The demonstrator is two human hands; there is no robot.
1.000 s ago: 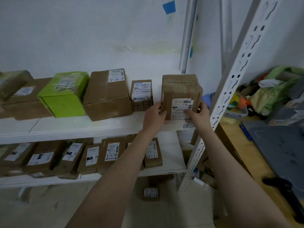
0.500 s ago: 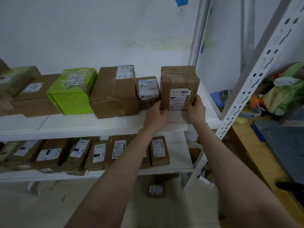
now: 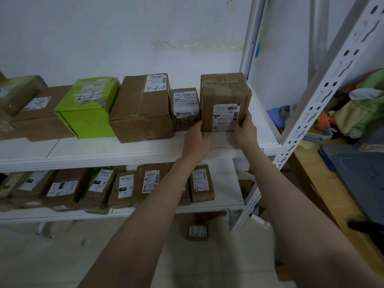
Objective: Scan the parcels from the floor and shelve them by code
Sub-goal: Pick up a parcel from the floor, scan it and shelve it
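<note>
On shelf [image 3: 124,150], parcel [image 3: 224,94] gripped between left hand [image 3: 197,140], right hand [image 3: 245,132]

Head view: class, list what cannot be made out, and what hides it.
In the head view:
- Label of the brown parcel: lower right corner under the right hand.
- Code on the small parcel: last figure partly behind the left hand.
- Label of the floor parcel: too small, blurred.
- Leftmost parcel, upper shelf: cut by the left edge.
</note>
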